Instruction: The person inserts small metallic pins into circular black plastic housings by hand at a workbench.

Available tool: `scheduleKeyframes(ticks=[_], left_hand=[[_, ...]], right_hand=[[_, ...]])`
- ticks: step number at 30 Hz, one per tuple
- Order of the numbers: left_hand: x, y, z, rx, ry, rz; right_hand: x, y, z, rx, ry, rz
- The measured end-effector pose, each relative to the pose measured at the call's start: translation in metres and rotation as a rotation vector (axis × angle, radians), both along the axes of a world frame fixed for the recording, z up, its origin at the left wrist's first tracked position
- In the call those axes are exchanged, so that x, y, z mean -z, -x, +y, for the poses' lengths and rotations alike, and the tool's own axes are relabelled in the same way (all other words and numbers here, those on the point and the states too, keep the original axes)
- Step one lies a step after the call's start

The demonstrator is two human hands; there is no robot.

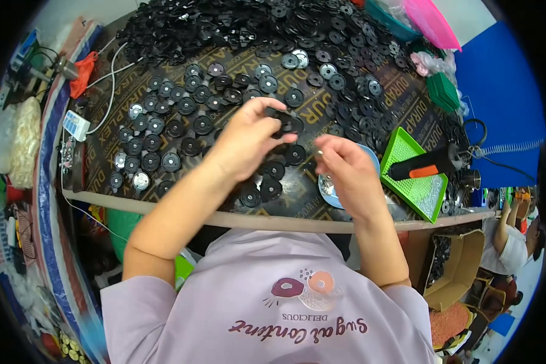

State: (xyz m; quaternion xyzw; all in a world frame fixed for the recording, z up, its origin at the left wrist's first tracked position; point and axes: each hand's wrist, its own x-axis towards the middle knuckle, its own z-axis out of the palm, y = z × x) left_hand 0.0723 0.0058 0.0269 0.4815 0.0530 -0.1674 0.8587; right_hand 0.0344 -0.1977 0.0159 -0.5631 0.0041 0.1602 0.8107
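Over the middle of the table, my left hand (242, 139) grips a black disc-shaped plastic part (292, 123) between thumb and fingers. To its right, my right hand (350, 176) is closed in a pinch, with a tiny pale piece at the fingertips, too small to name. Beneath the right hand is a light-blue dish (375, 159) of small bits, partly hidden by it. Loose black discs (272, 188) lie on the table below my left hand. Farther left, several similar discs (171, 161) are spread close together, some with shiny metallic faces.
A large heap of black parts (224, 30) covers the table's far side. At right, a black-and-orange power screwdriver (421, 168) rests across a green tray (400, 144) of small clear bits. A white power strip (76, 125) sits left. An open cardboard box (467, 270) and another person (506, 246) are at lower right.
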Motion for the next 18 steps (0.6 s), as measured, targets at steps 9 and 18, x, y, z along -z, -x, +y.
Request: scheduleKeyframes(ticks=[9,18], left_hand=[[0.035,0.027,-0.038,-0.054,-0.473,-0.43],[0.032,0.029,-0.05,-0.127,-0.118,-0.147]], right_hand=[[0.01,-0.009,0.0,0.064,0.13,-0.264],[0.022,-0.014,0.003,0.069,0.222,-0.207]])
